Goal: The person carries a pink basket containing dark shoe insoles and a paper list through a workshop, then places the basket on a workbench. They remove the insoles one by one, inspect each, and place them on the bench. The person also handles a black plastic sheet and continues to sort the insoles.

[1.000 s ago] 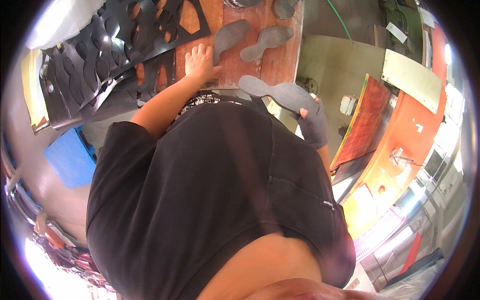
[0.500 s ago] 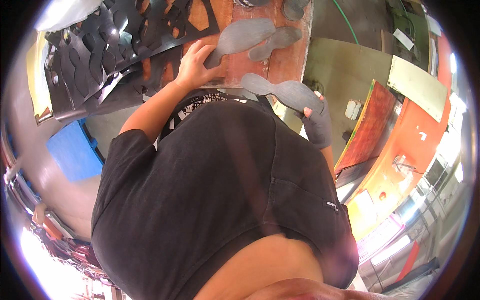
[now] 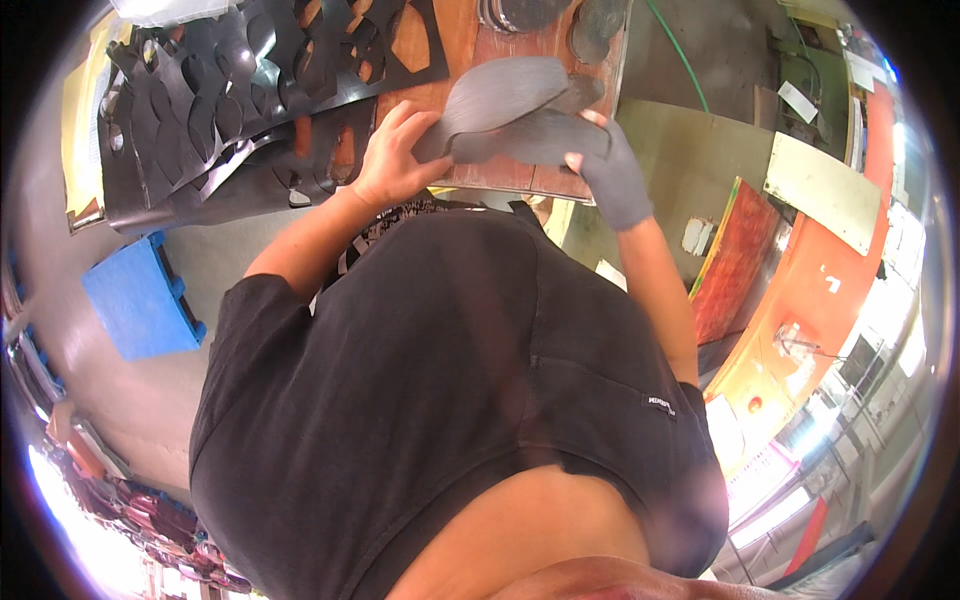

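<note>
Two grey, shoe-sole-shaped pieces overlap over the wooden bench. My left hand (image 3: 400,155) is bare and closes its fingers and thumb round the left end of the upper shoe sole (image 3: 505,88). In my right hand (image 3: 616,178), which wears a grey fingerless glove, the right end of the lower shoe sole (image 3: 530,138) is pinched. That sole's left tip reaches my left thumb and laps over the near edge of the upper one. Another sole (image 3: 585,92) lies partly hidden behind them on the bench.
Black sheets (image 3: 230,90) with sole-shaped cutouts cover the left of the wooden bench (image 3: 510,177). Stacked dark pieces (image 3: 525,14) and another pile (image 3: 597,30) stand at its far side. A blue pallet (image 3: 140,300) is on the floor at left; a red board (image 3: 735,260) leans at right.
My right hand has moved up and left, bringing its sole against the one at my left hand. My left hand has shifted slightly and stays on its sole.
</note>
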A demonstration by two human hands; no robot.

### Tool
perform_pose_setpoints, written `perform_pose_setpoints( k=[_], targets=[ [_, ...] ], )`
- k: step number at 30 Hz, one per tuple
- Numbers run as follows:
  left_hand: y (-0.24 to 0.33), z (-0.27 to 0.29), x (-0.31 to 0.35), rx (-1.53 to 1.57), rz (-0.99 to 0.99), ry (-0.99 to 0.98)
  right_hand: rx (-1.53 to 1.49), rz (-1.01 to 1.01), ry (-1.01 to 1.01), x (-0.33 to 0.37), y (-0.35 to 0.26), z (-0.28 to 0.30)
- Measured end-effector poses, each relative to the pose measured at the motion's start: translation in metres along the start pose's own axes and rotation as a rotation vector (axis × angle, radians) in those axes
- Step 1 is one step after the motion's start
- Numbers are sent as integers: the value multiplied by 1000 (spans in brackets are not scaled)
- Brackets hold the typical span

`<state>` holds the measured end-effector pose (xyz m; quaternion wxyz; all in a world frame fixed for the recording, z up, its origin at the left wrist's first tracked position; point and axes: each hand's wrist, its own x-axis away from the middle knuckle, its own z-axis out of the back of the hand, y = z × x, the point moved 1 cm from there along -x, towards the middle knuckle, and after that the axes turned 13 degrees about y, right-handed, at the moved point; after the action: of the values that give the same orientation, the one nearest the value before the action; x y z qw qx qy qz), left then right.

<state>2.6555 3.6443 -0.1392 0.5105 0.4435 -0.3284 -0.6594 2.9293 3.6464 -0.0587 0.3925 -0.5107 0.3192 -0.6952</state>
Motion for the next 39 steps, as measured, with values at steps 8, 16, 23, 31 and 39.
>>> perform_pose_setpoints(
  k=[8, 16, 23, 31, 39],
  targets=[
    [-29, 37, 42, -158, 195, 100, 150, -71, -288, -124, 12, -57],
    [-34, 56, 73, -248, 326, 93, 760, 145, -141, -176, 33, -61],
    [-31, 26, 43, -221, 263, 27, 871, 468, 276, -136, 41, -9],
    [-44, -60, -13, -383, 104, -136, 606, 198, 444, -38, 121, 41],
    [-43, -95, -20, -614, 121, -220, 505, -80, 305, 13, 149, 36]
  ],
)
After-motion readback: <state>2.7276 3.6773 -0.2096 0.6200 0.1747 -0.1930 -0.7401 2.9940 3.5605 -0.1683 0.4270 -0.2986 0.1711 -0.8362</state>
